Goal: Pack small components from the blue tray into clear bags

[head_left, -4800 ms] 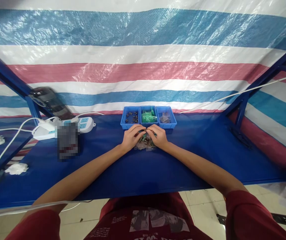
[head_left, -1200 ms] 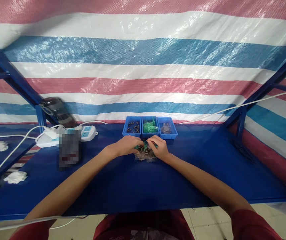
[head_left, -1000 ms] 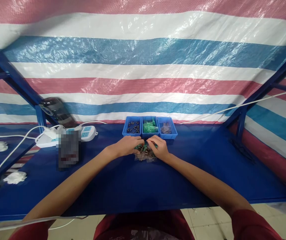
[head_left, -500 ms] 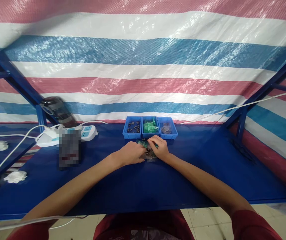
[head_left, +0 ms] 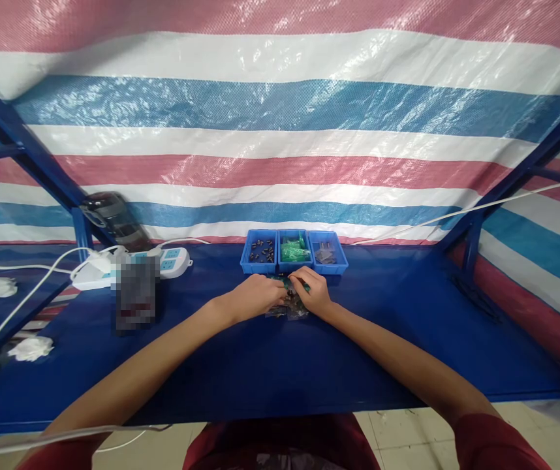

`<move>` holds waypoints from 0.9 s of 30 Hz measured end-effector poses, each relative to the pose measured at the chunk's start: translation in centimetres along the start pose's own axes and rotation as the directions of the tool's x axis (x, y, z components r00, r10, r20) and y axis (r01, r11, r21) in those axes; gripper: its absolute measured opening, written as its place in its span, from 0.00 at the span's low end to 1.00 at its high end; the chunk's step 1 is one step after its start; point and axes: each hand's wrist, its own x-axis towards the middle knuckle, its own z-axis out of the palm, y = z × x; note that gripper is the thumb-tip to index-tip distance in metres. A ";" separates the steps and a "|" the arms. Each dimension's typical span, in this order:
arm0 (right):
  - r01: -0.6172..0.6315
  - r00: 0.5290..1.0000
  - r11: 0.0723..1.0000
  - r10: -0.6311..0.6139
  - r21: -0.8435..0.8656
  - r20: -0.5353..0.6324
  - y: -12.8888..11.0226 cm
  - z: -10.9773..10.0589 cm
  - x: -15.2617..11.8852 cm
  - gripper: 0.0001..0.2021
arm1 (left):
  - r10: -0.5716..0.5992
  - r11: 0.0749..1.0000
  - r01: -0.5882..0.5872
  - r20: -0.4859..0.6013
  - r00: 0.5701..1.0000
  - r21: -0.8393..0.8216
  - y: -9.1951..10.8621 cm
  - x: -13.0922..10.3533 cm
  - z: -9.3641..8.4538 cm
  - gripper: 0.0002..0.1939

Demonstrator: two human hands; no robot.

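My left hand (head_left: 257, 296) and my right hand (head_left: 313, 290) meet just in front of three small blue bins. Both have curled, closed fingers pinching at a clear plastic bag (head_left: 297, 311) that holds small dark pieces. Some green shows at its upper part, partly hidden by my fingers. The bag's lower end rests on or just above the blue table (head_left: 280, 372). Behind the hands, the left bin (head_left: 259, 267) contains several small dark fittings. Green packets (head_left: 294, 250) fill the middle bin, and clear pieces or packets (head_left: 325, 253) lie in the right one.
A white power strip (head_left: 177, 262) with cables sits at the left, beside a blurred-out dark object (head_left: 136, 294). Behind it leans a dark bottle (head_left: 116, 219). Crumpled white tissue (head_left: 31, 348) lies at the far left. Blue frame posts (head_left: 473, 241) and a striped sheet (head_left: 280, 170) enclose the table.
My left hand has shifted slightly up and left, and more of the clear plastic now shows below its fingers. My right hand stays nearly in place.
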 end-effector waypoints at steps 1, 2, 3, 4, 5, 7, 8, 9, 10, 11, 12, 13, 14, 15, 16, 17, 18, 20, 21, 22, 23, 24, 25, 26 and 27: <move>-0.006 1.000 1.000 0.006 0.000 0.003 0.0 0.0 0.0 0.08 | 0.002 1.000 -0.002 -0.016 1.000 0.002 -0.2 -0.1 -0.2 0.08; -0.013 1.000 1.000 0.013 0.000 0.005 0.0 0.0 0.0 0.09 | 0.005 1.000 -0.005 -0.032 0.999 0.001 -0.3 -0.1 -0.4 0.08; -0.018 1.000 1.000 0.018 0.002 0.006 -0.1 -0.1 0.0 0.09 | 0.006 1.000 -0.006 -0.049 0.999 -0.003 -0.5 -0.1 -0.6 0.08; -0.023 1.000 1.000 0.023 0.004 0.007 -0.1 -0.1 0.0 0.10 | 0.001 1.000 -0.002 -0.068 0.998 -0.009 -0.7 -0.2 -0.8 0.09; -0.027 1.000 1.000 0.027 0.006 0.007 -0.1 -0.1 0.0 0.10 | -0.008 1.000 0.007 -0.086 0.996 -0.016 -0.8 -0.2 -1.0 0.09; -0.029 1.000 0.999 0.029 0.018 0.005 0.0 -0.1 -0.1 0.12 | -0.044 0.999 0.041 -0.122 0.992 -0.028 -1.1 -0.1 -1.3 0.11; -0.028 1.000 0.999 0.028 0.031 0.007 0.0 -0.2 -0.1 0.12 | -0.068 0.997 0.064 -0.141 0.988 -0.036 -1.3 -0.1 -1.4 0.12; -0.024 1.000 0.999 0.024 0.047 0.007 0.0 -0.2 -0.1 0.13 | -0.093 0.995 0.086 -0.160 0.983 -0.049 -1.5 0.0 -1.4 0.12; -0.018 1.000 0.998 0.017 0.065 0.009 0.1 -0.3 -0.2 0.14 | -0.120 0.992 0.109 -0.182 0.976 -0.070 -1.6 0.1 -1.4 0.13; -0.012 1.000 0.997 0.011 0.077 0.014 0.1 -0.3 -0.2 0.14 | -0.149 0.986 0.130 -0.205 0.967 -0.102 -1.8 0.2 -1.4 0.14; -0.009 1.000 0.997 0.008 0.083 0.019 0.1 -0.3 -0.3 0.14 | -0.176 0.979 0.145 -0.230 0.957 -0.142 -1.9 0.3 -1.3 0.14; -0.009 1.000 0.997 0.007 0.081 0.025 0.1 -0.3 -0.3 0.13 | -0.199 0.970 0.153 -0.256 0.946 -0.188 -2.1 0.4 -1.1 0.15; -0.011 0.999 0.997 0.008 0.074 0.035 0.2 -0.3 -0.3 0.12 | -0.220 0.959 0.154 -0.283 0.934 -0.239 -2.2 0.5 -0.9 0.15; -0.013 0.999 0.998 0.010 0.065 0.041 0.2 -0.3 -0.3 0.11 | -0.240 0.945 0.149 -0.308 0.920 -0.291 -2.2 0.6 -0.7 0.16; -0.015 0.999 0.998 0.012 0.056 0.043 0.2 -0.2 -0.3 0.10 | -0.261 0.928 0.142 -0.331 0.907 -0.344 -2.2 0.7 -0.3 0.16; -0.018 0.999 0.999 0.016 0.047 0.039 0.2 -0.1 -0.3 0.09 | -0.287 0.907 0.135 -0.351 0.891 -0.400 -2.2 0.9 0.0 0.16; -0.024 0.999 0.999 0.022 0.038 0.032 0.2 0.0 -0.3 0.09 | -0.322 0.878 0.132 -0.365 0.874 -0.460 -2.2 1.0 0.5 0.16; -0.046 0.999 0.999 0.046 0.023 0.009 0.3 0.1 -0.2 0.09 | -0.405 0.799 0.129 -0.368 0.837 -0.587 -2.0 1.1 1.5 0.16; -0.059 0.998 0.998 0.059 0.018 -0.002 0.3 0.1 -0.2 0.10 | -0.445 0.753 0.125 -0.360 0.820 -0.646 -1.9 1.1 2.1 0.16; -0.070 0.997 0.997 0.070 0.014 -0.010 0.4 0.1 -0.2 0.10 | -0.465 0.715 0.117 -0.343 0.816 -0.690 -1.8 1.2 2.7 0.16; -0.077 0.997 0.997 0.077 0.011 -0.018 0.4 0.1 -0.2 0.11 | -0.472 0.691 0.109 -0.333 0.816 -0.715 -1.7 1.2 3.4 0.17; -0.079 0.997 0.997 0.080 0.009 -0.024 0.5 0.1 -0.1 0.11 | -0.476 0.679 0.097 -0.336 0.813 -0.727 -1.7 1.2 4.0 0.17; -0.079 0.996 0.997 0.079 0.006 -0.028 0.6 0.1 -0.1 0.12 | -0.473 0.674 0.085 -0.341 0.812 -0.733 -1.6 1.2 4.5 0.18; -0.077 0.997 0.997 0.077 0.004 -0.031 0.6 0.1 -0.1 0.12 | -0.468 0.673 0.072 -0.348 0.812 -0.736 -1.6 1.2 5.0 0.18; -0.076 0.997 0.997 0.076 0.003 -0.033 0.7 0.1 -0.1 0.12 | -0.467 0.673 0.063 -0.358 0.809 -0.737 -1.5 1.2 5.4 0.18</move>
